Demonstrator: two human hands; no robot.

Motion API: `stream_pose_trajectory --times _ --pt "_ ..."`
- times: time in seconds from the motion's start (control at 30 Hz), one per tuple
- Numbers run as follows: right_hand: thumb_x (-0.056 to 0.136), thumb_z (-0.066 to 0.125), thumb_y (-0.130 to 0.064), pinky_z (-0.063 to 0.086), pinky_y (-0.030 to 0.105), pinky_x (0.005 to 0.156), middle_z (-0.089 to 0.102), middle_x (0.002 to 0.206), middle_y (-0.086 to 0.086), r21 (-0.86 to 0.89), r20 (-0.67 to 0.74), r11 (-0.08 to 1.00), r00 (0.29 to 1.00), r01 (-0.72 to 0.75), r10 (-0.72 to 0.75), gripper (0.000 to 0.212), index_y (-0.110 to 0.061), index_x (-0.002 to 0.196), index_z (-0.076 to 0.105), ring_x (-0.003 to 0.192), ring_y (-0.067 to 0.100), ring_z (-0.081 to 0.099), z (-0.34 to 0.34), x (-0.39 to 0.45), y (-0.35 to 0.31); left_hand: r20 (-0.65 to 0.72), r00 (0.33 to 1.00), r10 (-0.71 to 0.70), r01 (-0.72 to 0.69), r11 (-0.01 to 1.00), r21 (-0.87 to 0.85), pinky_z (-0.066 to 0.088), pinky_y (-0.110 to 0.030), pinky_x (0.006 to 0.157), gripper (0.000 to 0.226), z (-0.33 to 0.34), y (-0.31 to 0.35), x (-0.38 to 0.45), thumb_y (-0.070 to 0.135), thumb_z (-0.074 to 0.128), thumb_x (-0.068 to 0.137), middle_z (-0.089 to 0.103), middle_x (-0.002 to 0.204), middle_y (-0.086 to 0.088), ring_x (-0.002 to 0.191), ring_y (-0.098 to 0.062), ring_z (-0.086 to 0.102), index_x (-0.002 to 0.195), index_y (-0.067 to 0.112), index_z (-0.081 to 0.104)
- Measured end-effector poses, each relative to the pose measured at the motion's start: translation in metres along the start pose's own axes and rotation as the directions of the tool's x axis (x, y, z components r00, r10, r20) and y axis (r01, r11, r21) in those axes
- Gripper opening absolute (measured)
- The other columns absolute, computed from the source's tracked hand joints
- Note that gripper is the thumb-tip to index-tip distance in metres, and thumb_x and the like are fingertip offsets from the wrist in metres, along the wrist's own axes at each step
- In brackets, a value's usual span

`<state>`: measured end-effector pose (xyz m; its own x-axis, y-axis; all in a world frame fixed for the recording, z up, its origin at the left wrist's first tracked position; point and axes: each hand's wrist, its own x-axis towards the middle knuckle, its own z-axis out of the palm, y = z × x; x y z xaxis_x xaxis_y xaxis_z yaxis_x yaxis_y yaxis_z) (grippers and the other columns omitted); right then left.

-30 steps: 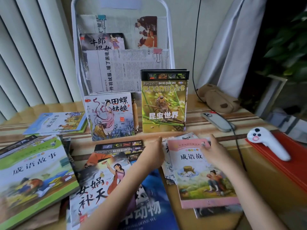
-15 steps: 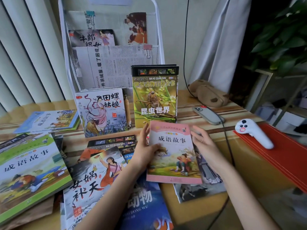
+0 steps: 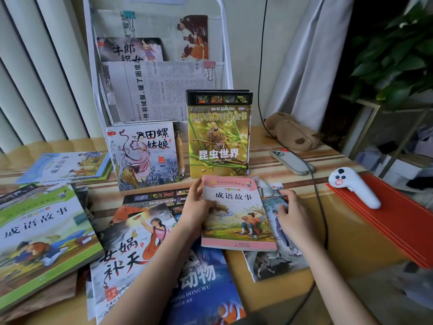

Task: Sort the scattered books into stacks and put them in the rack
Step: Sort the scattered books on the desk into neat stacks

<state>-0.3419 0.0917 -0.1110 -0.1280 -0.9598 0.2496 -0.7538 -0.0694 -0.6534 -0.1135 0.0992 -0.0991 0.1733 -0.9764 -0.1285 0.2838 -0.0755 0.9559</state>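
Two hands on the go, left hand (image 3: pixel 195 207) gripping pink book (image 3: pixel 234 214) by its edge, right hand (image 3: pixel 291 213) with fingers loosely spread on grey book (image 3: pixel 278 261) underneath, rack (image 3: pixel 154 66) behind.

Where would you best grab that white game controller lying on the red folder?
Take the white controller by its long slim handle, coming from above with fingers across its width. It lies flat on the red folder, handle pointing toward the near right, bulky button head at the far left.

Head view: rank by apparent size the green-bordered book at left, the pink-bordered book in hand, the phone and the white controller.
1. green-bordered book, though nearness inflates it
2. pink-bordered book
3. phone and white controller, too alike to rank
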Motion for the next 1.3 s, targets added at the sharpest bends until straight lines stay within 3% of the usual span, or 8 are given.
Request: stream_pose_trajectory --times 0.17,0.37,0.63,0.73,0.83,1.0,1.17,1.3 --pt "0.094 0.048 -0.007 0.026 0.048 0.111 0.052 0.134 0.008 -0.125 -0.008 0.987 0.995 0.098 -0.100 0.031 -0.011 0.124 0.056 0.130 0.027 0.041 0.005 0.002 -0.007 -0.008 0.997 0.080 -0.080 0.997 -0.008 0.056 -0.022 0.062 0.077 0.000 0.004 -0.005 -0.022 0.050 0.080 0.056 0.127 0.005 0.094 -0.006 0.062 0.142 0.021 0.033" --pt "0.095 0.050 -0.033 0.045 0.022 0.073 0.068 0.108 -0.004 0.278 0.161 0.958 0.980 0.072 -0.120 0.027 -0.018 0.115 0.062 0.092 0.010 0.061 0.014 0.003 -0.052 -0.091 0.966 0.241 -0.248 0.966 -0.069 0.054 -0.020 0.067 0.078 -0.012 0.030 -0.007 -0.021 0.057 0.077 0.061 0.126 -0.002 0.094 -0.010 0.067 0.142 0.017 0.036" --pt "0.094 0.054 -0.021 0.051 0.043 0.068 0.065 0.108 0.015 0.525 0.114 0.828 0.948 0.198 -0.299 0.023 -0.012 0.114 0.050 0.085 0.035 0.064 0.052 0.023 -0.161 -0.070 0.720 0.691 -0.629 0.692 0.355 0.050 -0.020 0.093 0.070 -0.065 0.101 -0.013 -0.018 0.048 0.084 0.041 0.144 0.002 0.118 0.001 0.053 0.143 0.014 0.029" --pt "0.094 0.055 -0.019 0.052 0.045 0.070 0.065 0.104 0.016 0.577 0.073 0.785 0.944 0.225 -0.323 0.021 -0.013 0.113 0.050 0.083 0.031 0.065 0.079 0.027 -0.198 -0.132 0.687 0.714 -0.575 0.647 0.501 0.051 -0.030 0.095 0.070 -0.098 0.118 -0.007 -0.009 0.053 0.086 0.044 0.144 -0.004 0.121 -0.012 0.054 0.146 0.012 0.024" --pt "0.093 0.055 -0.012 0.050 0.012 0.063 0.064 0.093 -0.009 0.698 0.120 0.693 0.925 0.179 -0.360 0.016 -0.022 0.105 0.049 0.077 -0.007 0.063 0.107 0.027 -0.224 -0.278 0.733 0.621 -0.369 0.706 0.605 0.055 -0.043 0.084 0.067 -0.137 0.126 -0.002 0.005 0.063 0.085 0.055 0.131 -0.009 0.107 -0.026 0.062 0.143 0.017 0.030" --pt "0.095 0.052 -0.011 0.048 0.030 0.089 0.061 0.116 0.003 0.712 0.185 0.691 0.916 0.124 -0.355 0.032 -0.007 0.127 0.054 0.101 0.014 0.059 0.145 0.029 -0.261 -0.428 0.827 0.365 -0.182 0.894 0.410 0.054 -0.036 0.057 0.026 -0.192 0.117 -0.015 0.022 0.062 0.090 0.067 0.095 -0.007 0.069 -0.016 0.062 0.114 0.015 0.056" --pt "0.095 0.051 -0.025 0.052 0.039 0.083 0.061 0.122 0.007 0.331 0.099 0.724 0.741 0.605 -0.664 0.047 -0.026 0.141 0.041 0.103 0.022 0.059 0.172 0.022 -0.330 -0.689 0.662 0.296 -0.266 0.952 0.152 0.039 -0.016 0.035 0.004 -0.237 0.129 -0.013 0.005 0.051 0.091 0.052 0.069 -0.006 0.042 -0.009 0.053 0.092 0.009 0.051" --pt "0.091 0.052 -0.043 0.012 0.037 0.113 0.028 0.154 0.005 0.225 0.289 0.470 0.402 0.853 -0.869 0.055 -0.034 0.143 0.036 0.141 0.022 0.023 0.207 0.000 -0.371 -0.826 0.556 0.098 -0.323 0.940 -0.106 0.051 -0.037 0.061 0.037 -0.277 0.149 0.019 0.005 0.049 0.092 0.053 0.114 -0.027 0.091 -0.034 0.060 0.126 -0.006 0.040"
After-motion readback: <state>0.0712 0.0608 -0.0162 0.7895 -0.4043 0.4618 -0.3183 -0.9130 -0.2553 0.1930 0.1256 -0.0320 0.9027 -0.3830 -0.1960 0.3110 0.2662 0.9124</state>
